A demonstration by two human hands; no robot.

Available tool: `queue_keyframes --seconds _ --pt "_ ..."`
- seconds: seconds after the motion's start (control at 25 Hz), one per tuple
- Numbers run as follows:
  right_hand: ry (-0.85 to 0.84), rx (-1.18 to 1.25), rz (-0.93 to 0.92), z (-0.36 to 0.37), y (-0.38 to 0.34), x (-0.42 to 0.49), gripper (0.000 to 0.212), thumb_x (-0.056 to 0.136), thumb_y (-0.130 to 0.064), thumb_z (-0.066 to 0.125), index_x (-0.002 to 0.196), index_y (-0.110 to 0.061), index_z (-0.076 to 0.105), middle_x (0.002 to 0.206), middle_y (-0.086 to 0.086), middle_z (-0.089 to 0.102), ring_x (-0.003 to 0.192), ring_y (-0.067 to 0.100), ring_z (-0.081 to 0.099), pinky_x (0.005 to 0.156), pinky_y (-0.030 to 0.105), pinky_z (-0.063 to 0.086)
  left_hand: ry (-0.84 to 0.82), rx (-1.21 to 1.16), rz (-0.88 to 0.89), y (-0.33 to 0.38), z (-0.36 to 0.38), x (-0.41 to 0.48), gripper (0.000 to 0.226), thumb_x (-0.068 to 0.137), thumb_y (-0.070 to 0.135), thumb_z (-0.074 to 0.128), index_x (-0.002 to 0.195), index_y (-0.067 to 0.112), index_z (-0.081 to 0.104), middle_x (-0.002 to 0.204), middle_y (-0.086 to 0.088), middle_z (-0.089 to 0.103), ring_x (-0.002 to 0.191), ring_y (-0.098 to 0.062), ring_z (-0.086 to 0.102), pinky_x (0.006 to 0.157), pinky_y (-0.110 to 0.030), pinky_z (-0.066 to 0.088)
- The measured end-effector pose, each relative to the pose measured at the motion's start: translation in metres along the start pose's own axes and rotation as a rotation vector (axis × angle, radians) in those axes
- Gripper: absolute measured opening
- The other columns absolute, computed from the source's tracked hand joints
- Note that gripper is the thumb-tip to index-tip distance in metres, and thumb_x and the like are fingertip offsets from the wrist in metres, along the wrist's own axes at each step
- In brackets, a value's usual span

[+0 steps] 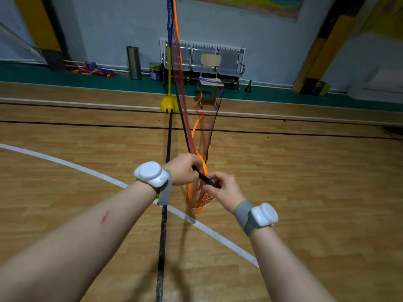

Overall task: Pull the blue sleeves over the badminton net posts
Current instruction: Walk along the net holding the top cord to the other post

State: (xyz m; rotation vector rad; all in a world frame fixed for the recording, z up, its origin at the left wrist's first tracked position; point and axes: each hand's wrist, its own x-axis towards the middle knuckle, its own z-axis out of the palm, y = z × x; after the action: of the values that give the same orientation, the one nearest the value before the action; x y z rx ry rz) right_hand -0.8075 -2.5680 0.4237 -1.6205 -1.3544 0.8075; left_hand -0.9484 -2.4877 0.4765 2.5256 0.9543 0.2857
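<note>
Right hand (pixel 220 188): nearest, fingers pinching near end of black post (pixel 184 127).
Left hand (pixel 183 171): just beyond, curled round same post.
Net (pixel 199 197): bunched beneath both hands.
Post axis: runs away and upward.
Blue sleeve (pixel 169 18): at far upper end, well apart from both hands.

wooden floor (pixel 65 131), yellow post base (pixel 169 103), chair (pixel 210 83)

White lettering on blue sleeve (pixel 169 18), unreadable

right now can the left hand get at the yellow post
Probably not: the yellow post stands far off across the floor, well beyond arm's reach, and the left hand grips the black pole.
</note>
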Motion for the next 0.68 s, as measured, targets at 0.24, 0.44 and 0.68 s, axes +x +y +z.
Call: queue_keyframes --seconds 0.24,0.44,0.68 --pt "-0.027 -0.08 -0.006 0.012 0.01 -0.002 0.026 0.077 -0.004 0.07 0.069 -0.02 0.05 0.071 0.001 0.052 0.066 0.013 0.045 0.057 0.008 0.036 0.104 -0.035 -0.067 0.006 -0.014 -0.024 0.013 0.083 0.004 0.051 0.086 -0.001 0.063 0.097 -0.009 0.061 0.091 -0.023 0.055 0.083 -0.029 0.043" --pt "-0.068 -0.109 -0.008 0.007 0.02 -0.002 0.022 0.077 -0.01 0.07 0.071 -0.02 0.052 0.073 -0.001 0.053 0.07 0.012 0.046 0.061 0.01 0.036 0.163 -0.052 -0.165 -0.001 -0.02 -0.03 0.012 0.082 0.004 0.051 0.082 -0.001 0.063 0.098 -0.014 0.063 0.091 -0.026 0.057 0.079 -0.033 0.046" --pt "-0.06 0.022 -0.024 -0.021 0.013 -0.016 0.023 0.08 -0.007 0.068 0.069 -0.022 0.053 0.062 -0.007 0.047 0.054 -0.001 0.044 0.054 0.01 0.036 0.15 -0.094 -0.231 0.002 -0.006 -0.019 0.011 0.083 0.003 0.051 0.082 0.004 0.062 0.091 -0.005 0.059 0.068 -0.009 0.046 0.063 -0.017 0.039"
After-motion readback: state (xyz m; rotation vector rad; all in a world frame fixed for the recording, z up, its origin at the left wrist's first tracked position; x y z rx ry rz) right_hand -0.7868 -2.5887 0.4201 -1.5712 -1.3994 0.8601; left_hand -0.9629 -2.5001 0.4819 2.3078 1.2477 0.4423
